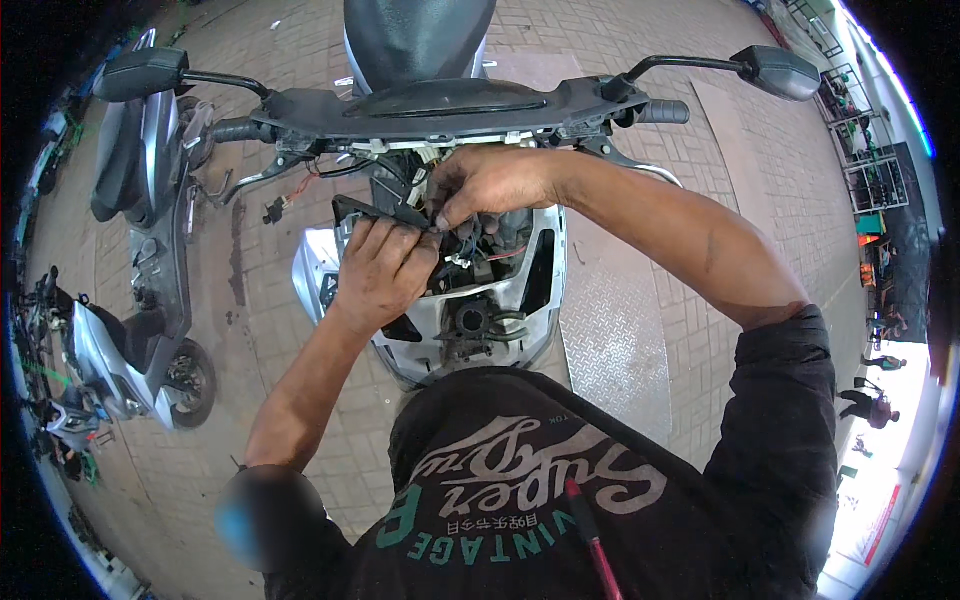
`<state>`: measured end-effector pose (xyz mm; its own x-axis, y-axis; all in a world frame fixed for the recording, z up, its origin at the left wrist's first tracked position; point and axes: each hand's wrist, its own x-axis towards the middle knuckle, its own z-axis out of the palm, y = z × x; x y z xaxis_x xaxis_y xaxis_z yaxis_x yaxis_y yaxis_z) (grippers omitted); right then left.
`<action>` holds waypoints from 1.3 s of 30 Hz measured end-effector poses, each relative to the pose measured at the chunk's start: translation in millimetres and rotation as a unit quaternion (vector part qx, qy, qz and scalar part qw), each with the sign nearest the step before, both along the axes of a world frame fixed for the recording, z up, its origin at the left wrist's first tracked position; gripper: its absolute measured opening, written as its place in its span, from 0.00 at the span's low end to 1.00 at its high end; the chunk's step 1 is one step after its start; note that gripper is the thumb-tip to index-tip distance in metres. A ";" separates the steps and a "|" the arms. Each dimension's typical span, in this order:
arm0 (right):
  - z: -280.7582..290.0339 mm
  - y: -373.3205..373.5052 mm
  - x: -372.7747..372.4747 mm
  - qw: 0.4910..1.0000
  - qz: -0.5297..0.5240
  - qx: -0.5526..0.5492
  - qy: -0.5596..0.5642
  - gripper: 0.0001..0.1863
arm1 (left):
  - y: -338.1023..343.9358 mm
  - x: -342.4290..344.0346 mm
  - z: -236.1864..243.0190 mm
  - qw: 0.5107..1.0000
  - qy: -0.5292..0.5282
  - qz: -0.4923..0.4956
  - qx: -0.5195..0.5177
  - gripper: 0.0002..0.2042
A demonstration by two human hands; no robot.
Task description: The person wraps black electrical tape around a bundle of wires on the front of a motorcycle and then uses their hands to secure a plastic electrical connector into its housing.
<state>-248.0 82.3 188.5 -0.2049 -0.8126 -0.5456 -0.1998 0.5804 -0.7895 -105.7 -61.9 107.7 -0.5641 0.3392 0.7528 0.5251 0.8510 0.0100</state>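
Note:
Both hands are inside the opened front of a scooter (541,300), just below its black handlebar cover (410,112). My left hand (385,265) is closed, its fingers curled over a black plastic part (370,208) at the left of the opening. Reaching in from the right, my right hand (490,188) has its thumb and fingers pressed together among the wires; its fingertips meet those of my left hand. What lies between the fingertips is hidden. Dark wires with pale connectors (460,261) show below the right hand. A loose connector (274,211) hangs on orange wires at the left.
The mirrors (782,73) and brake levers (262,176) stick out on both sides. Parked scooters (150,260) stand at the left. A metal tread plate (620,340) lies on the brick paving at the right. A thin red and black tool (598,550) lies against my shirt.

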 end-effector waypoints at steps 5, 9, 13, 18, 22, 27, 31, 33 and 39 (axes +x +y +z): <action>-5.3 0.4 4.8 0.999 -0.028 -0.020 0.029 0.16 | 0.2 2.4 0.1 1.000 -0.017 0.002 0.003 0.11; -1.3 -0.3 6.2 0.999 -0.036 0.009 0.025 0.16 | 0.5 1.4 -2.3 1.000 -0.009 0.002 0.005 0.11; 6.6 -1.2 2.0 1.000 -0.008 0.021 0.007 0.18 | 0.9 1.0 -4.0 1.000 -0.011 0.003 0.008 0.11; 6.7 0.3 0.3 0.996 -0.060 0.024 -0.059 0.20 | 2.1 1.5 -5.6 1.000 -0.019 -0.002 0.018 0.13; -4.0 3.2 -1.0 0.997 -0.037 0.013 -0.061 0.21 | 2.3 2.4 -4.3 1.000 -0.023 -0.008 0.019 0.14; -11.0 5.3 -2.1 0.999 -0.015 -0.020 -0.039 0.19 | 1.7 2.0 -8.1 0.999 -0.017 0.007 0.030 0.14; -14.9 6.8 2.7 0.995 -0.073 -0.062 -0.038 0.15 | -0.6 3.2 -7.6 0.998 -0.037 0.019 0.045 0.14; -14.7 6.0 6.0 0.992 -0.095 -0.072 -0.027 0.14 | -1.0 2.8 -8.6 0.998 -0.032 0.020 0.047 0.13; -4.8 2.0 10.1 0.994 -0.064 -0.038 0.078 0.10 | 4.7 7.3 -15.2 0.997 -0.023 0.030 0.068 0.12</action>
